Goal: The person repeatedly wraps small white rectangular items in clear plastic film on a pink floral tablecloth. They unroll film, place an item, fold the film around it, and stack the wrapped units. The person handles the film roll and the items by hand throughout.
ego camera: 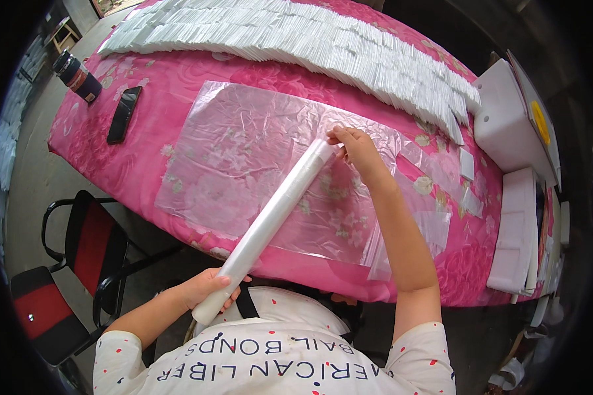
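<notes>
A long white roll wrapped in clear plastic (272, 224) slants from my lap up over the table. My left hand (210, 289) grips its lower end near the table's front edge. At the upper end, my right hand (353, 148) has its fingers bent against the loose plastic there; whether it pinches the film is hard to see. Beneath the roll, a large clear plastic sheet (227, 163) lies spread and creased on the pink flowered tablecloth (143, 177). Smaller clear plastic bags (432, 227) lie to the right of my right forearm.
Dense rows of thin white packets (286, 34) line the table's far side. A dark bottle (77, 76) and a black phone (124, 115) stand and lie at left. White foam boxes (504, 113) are at right, near a small white block (466, 164). A red-and-black chair (91, 242) stands at lower left.
</notes>
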`<action>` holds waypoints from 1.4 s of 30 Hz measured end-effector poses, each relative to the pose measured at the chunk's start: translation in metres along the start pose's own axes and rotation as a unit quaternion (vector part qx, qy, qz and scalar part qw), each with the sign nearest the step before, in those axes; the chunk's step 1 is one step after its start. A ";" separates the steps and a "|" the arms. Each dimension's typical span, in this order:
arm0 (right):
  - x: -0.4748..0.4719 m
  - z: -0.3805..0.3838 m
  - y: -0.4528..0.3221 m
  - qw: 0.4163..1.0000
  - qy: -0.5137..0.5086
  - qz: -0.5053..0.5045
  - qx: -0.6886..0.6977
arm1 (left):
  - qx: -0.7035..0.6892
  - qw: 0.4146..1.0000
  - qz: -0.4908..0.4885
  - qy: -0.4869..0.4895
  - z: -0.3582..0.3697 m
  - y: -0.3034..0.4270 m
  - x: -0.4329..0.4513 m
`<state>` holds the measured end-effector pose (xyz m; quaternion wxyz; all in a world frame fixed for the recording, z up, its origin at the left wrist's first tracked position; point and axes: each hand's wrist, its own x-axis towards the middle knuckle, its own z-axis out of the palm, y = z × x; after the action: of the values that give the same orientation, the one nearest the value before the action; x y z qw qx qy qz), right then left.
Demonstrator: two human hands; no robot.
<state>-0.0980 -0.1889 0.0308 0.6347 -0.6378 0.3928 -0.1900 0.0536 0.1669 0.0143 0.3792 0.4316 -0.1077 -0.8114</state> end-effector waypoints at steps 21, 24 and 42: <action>0.002 -0.180 0.041 0.944 0.209 -0.034 -0.253 | 0.110 0.987 -0.114 -0.012 -0.002 0.009 -0.009; -0.017 -0.235 0.049 0.934 0.271 -0.011 -0.232 | 0.115 0.978 -0.156 -0.073 -0.014 0.010 -0.011; 0.016 -0.087 0.025 0.985 0.033 -0.088 -0.147 | 0.800 0.446 0.390 0.090 0.056 0.141 0.090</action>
<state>-0.1592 -0.2557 0.0137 0.5017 -0.7493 0.3798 -0.2062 0.0529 -0.0023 0.0626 0.1499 0.5274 -0.8315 -0.0891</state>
